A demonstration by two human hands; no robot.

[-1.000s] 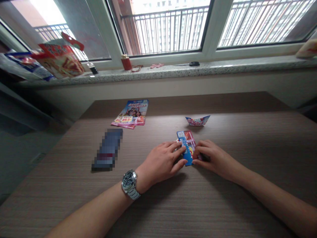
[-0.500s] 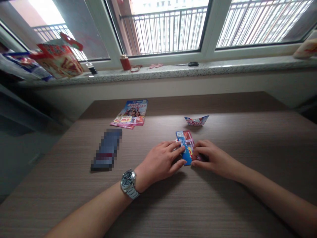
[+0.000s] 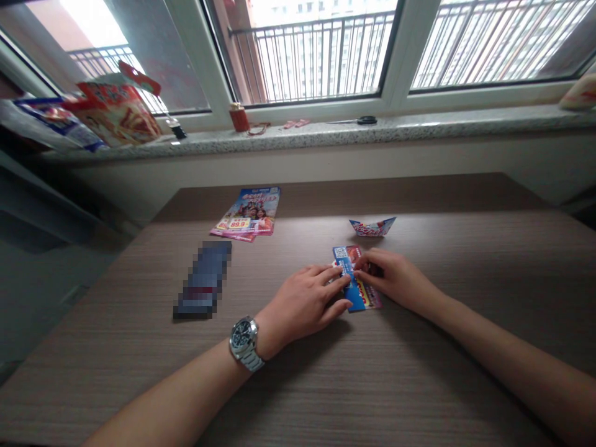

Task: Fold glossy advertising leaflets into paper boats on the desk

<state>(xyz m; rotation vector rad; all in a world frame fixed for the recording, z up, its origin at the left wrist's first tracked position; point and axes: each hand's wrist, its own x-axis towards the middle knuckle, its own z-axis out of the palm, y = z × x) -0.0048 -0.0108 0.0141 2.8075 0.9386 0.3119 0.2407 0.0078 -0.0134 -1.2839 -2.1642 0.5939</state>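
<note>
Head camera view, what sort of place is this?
Probably a room in a home, perhaps a flat: a wood-grain table stands by a wide window, a red packet, apparently food, stands on the stone sill, and a railing shows outside.

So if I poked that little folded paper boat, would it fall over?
The paper boat would probably slide or tip easily, since it looks like thin printed paper. It may feel a bit stiff, because its folds hold it upright on the table.
</note>
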